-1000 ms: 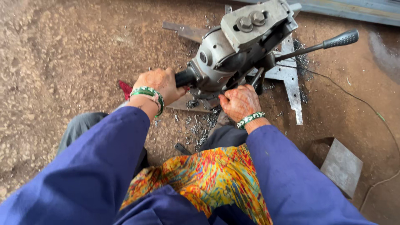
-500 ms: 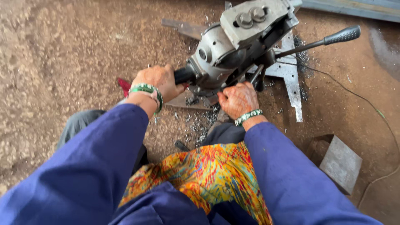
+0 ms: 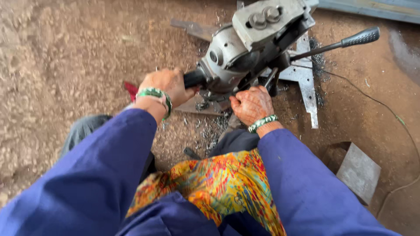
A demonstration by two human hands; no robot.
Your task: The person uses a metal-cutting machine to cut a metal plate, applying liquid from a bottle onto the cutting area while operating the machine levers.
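While both hands work at a grey metal machine on the dirt floor, the person sits over it in blue sleeves.

Farthest left, a red scrap lies just beyond the left hand, which wears a green bangle and is wrapped tight around the machine's black handle. Below that hand and toward the right one, metal shavings lie scattered on the ground. The right hand, also bangled, is curled with its fingers pressed under the machine body, touching a flat metal piece; whether it actually grips anything cannot be told. Up and right of it, a long lever with a black grip sticks out, and well to its lower right a grey metal plate lies on the floor.
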